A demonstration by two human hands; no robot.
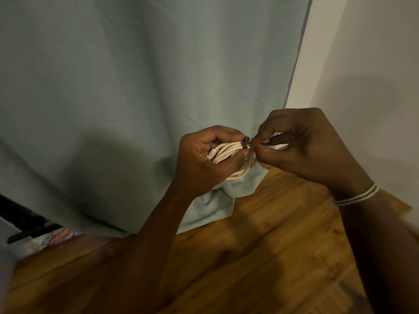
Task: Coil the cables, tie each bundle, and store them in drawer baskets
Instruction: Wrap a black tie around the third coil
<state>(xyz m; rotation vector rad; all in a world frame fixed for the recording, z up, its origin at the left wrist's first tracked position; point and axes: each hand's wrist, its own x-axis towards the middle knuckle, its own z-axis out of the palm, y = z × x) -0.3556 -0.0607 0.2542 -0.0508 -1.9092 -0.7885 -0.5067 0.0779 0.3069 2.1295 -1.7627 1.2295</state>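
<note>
A coil of cream-white cable (226, 151) is held in front of me, above the wooden floor. My left hand (204, 162) grips the coil, fingers over the top and thumb pressed on its near side. A small black tie (244, 143) wraps the strands at the coil's right end. My right hand (301, 143) pinches the free end of that tie between thumb and fingertips, touching the left hand. The lower loops of the coil hang below my left thumb. No drawer or basket is in view.
A pale green curtain (136, 87) hangs behind the hands and bunches on the wooden floor (260, 257). A white wall (374, 75) stands at the right. A dark object (25, 220) and some cloth lie at the lower left.
</note>
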